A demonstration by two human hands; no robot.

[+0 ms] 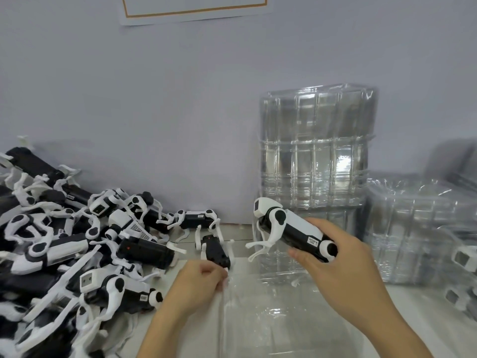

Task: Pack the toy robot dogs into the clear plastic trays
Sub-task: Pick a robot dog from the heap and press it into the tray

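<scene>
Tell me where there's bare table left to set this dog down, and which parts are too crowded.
Bare table shows along the wall between the dog pile and the tall tray stack, and in a strip before the right tray stack. The left is crowded with dogs. A clear tray fills the middle, between left hand and right hand.

We see a black-and-white toy robot dog (294,229) held tilted above a clear plastic tray (284,313) lying flat on the surface; more dogs (64,251) lie heaped left.
</scene>
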